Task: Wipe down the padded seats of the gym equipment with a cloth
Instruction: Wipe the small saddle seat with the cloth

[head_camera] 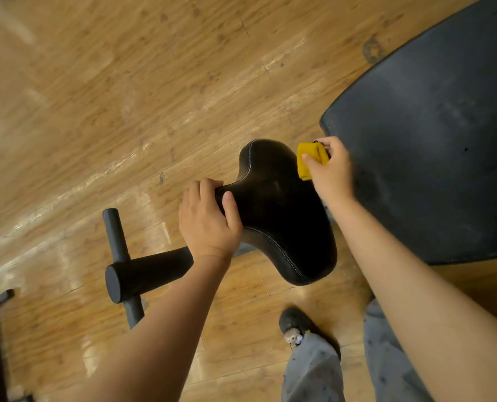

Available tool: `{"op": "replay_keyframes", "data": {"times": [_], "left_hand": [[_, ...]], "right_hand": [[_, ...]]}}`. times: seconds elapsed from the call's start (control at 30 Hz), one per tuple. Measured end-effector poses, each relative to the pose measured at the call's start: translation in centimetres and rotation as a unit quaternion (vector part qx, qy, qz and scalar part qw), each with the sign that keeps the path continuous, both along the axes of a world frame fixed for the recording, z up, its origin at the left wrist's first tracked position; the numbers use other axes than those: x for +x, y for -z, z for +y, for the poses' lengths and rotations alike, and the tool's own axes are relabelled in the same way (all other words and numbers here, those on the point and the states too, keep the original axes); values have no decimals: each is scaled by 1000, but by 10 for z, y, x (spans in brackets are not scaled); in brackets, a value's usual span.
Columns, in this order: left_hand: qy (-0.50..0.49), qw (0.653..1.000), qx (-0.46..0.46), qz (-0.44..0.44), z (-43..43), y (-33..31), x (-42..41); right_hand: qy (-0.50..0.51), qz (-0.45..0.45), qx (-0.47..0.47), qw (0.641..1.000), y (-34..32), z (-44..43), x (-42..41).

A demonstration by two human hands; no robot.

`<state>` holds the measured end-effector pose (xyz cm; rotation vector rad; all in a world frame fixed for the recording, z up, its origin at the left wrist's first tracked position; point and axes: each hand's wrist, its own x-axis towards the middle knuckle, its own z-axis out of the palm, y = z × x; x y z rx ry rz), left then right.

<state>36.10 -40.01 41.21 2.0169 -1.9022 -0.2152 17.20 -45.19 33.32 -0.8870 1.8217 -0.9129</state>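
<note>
Above a wooden floor, viewed from head height looking down, a black saddle-shaped seat sits at centre. The left hand grips the seat's narrow nose, fingers curled over the far side and thumb on top. This hold most likely steadies the seat so it does not swivel or rock under wiping.

The right hand, slightly blurred, pinches a folded yellow cloth between thumb and fingers. It holds the cloth at the far edge of the seat's wide end, where it appears to touch the stitched seam. The fold makes a thick wad, which probably helps it press into the curved edge.

Just beside that hand, to the right, lies a larger flat black pad. It looks dull and dusty, and probably awaits its own wipe.

At lower left, a black foam roller on a crossbar juts out below the nose. Grey trouser legs and a dark shoe stand near the seat's wide end, so both arms reach it easily.
</note>
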Motion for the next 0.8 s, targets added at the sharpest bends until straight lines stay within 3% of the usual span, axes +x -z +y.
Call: {"op": "replay_keyframes", "data": {"times": [0.1,0.27,0.47,0.63,0.8], "left_hand": [[0,1000,-7,3,-1,0,0],[-1,1000,-7,-3,-1,1,0],[-2,1000,-5,-5,-1,-1,-1],[-9,1000,2,-17,0,0,-2],[-14,1000,4,-25,0,0,-3]], "right_hand": [[-46,-26,11,999,2,-3,9],[-150,33,-29,988,-3,10,30],[-217,-17,-19,976,8,35,6],[-164,44,25,985,13,16,15],[-156,-58,-38,985,-9,55,18]]}}
